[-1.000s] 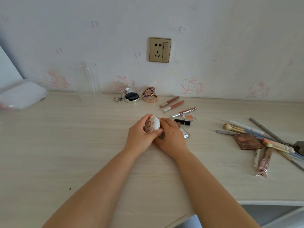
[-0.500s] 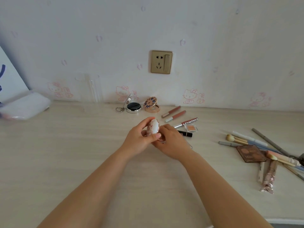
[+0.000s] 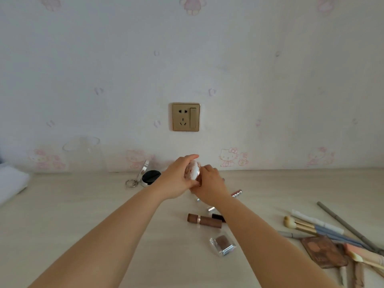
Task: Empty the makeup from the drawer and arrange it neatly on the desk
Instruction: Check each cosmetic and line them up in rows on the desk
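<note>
Both hands hold a compact (image 3: 193, 169) up at the far middle of the desk (image 3: 83, 215).

The left hand (image 3: 176, 179) grips its patterned white lid, thumb over the top; the right hand (image 3: 209, 183) curls round its base from the right. Nearer lie a brown lipstick (image 3: 204, 220) and a clear eyeshadow pot (image 3: 223, 244). An open cushion case (image 3: 150, 177) sits left of the hands, brushes (image 3: 315, 225) and a palette (image 3: 324, 251) well right.
</note>
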